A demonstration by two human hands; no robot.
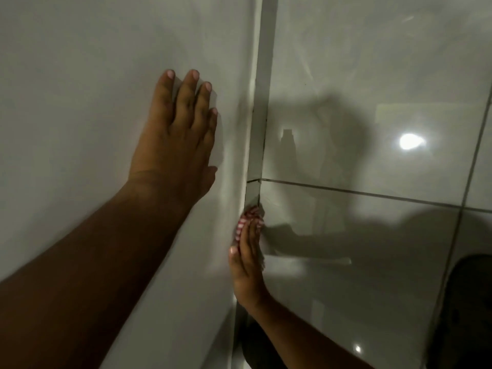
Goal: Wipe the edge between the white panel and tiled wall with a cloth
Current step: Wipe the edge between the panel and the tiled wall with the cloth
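At the edge (257,145) between panel (93,62) and tiles (372,235), right hand (247,265) presses cloth (246,222) under flat fingers; left hand (175,134) lies spread, flat on panel

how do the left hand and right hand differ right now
The left hand lies flat with fingers spread on the white panel, holding nothing; the right hand presses a red-and-white checked cloth into the edge beside the tiled wall. The left hand sits higher, above the horizontal grout line; the right hand sits just below it. Both point upward with bare forearms.
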